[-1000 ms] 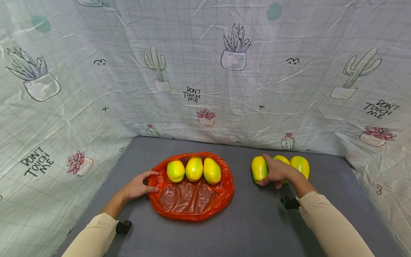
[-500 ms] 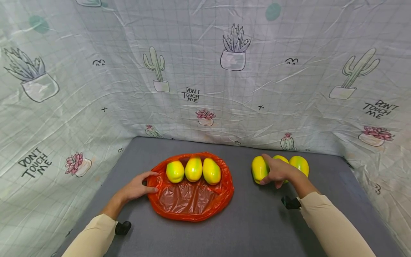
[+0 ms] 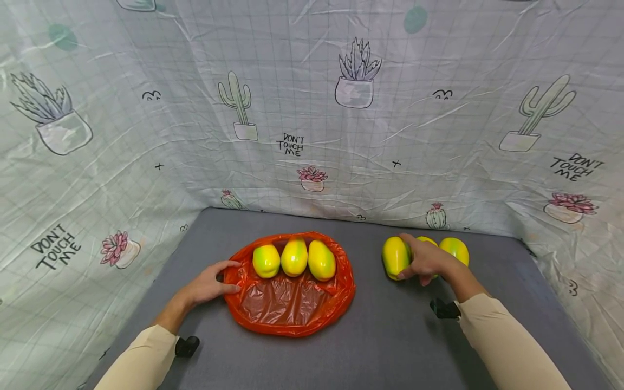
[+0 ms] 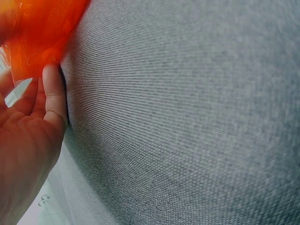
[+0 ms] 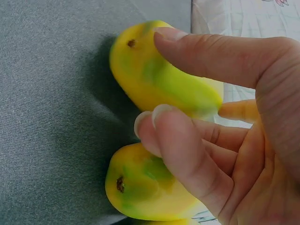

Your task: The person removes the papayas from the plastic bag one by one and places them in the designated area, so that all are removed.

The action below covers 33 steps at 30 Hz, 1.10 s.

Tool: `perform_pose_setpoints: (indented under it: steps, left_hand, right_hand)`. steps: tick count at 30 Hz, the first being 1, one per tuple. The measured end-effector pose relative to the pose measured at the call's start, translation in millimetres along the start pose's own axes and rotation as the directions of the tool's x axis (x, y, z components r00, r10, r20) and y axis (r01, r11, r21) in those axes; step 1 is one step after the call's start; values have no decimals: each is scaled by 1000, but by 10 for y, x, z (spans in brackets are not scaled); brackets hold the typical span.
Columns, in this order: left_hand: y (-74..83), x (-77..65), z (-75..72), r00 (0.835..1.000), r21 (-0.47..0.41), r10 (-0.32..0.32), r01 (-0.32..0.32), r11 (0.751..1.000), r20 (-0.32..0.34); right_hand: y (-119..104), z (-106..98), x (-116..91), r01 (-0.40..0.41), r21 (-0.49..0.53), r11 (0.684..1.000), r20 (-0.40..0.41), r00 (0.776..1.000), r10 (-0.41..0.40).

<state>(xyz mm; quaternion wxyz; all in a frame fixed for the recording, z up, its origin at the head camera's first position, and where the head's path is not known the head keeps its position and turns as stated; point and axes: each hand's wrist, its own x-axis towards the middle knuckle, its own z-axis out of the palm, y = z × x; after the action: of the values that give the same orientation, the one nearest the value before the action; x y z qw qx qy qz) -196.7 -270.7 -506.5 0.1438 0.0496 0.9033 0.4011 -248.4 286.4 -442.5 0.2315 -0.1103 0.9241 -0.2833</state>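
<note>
A red plastic bag (image 3: 287, 328) lies spread on the table with its mouth rolled open. Three yellow-green mangoes (image 3: 294, 257) sit in its far half. My left hand (image 3: 207, 284) holds the bag's left rim, and the left wrist view has the orange-red film (image 4: 44, 37) at the fingertips. On the right, my right hand (image 3: 426, 260) grips the leftmost mango (image 3: 395, 257) of three, thumb at its near end and a finger at its far end. The right wrist view shows this mango (image 5: 140, 70) with a second mango (image 5: 136, 183) beside it, under the curled fingers.
A grey cloth-covered table (image 3: 336, 357) bears everything. The rightmost mango (image 3: 455, 250) stands past my right hand; the middle one is partly hidden by the hand. A wrinkled printed curtain (image 3: 312, 108) closes off the back and sides.
The right hand and the gripped mango have shifted very slightly to the right. My left hand and the bag stay where they were.
</note>
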Motion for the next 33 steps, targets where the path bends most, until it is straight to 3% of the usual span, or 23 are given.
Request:
perform_pose_setpoints:
  steps: [8, 15, 27, 33]
  left_hand:
    - [-1, -2, 6, 1000, 3, -1, 1, 1000, -11]
    - [4, -6, 10, 1000, 2, -3, 3, 1000, -14]
    - [-2, -11, 10, 1000, -11, -11, 11, 1000, -3]
    - [-2, -3, 4, 1000, -20, 0, 0, 1000, -7]
  right_hand:
    - [-65, -58, -34, 23, 11, 1000, -16, 1000, -22]
    - [-139, -100, -34, 64, 2, 998, -81, 995, -63]
    - [-351, 31, -1, 184, 147, 972, -120, 979, -167]
    - [-457, 108, 25, 241, 138, 961, -110, 968, -227]
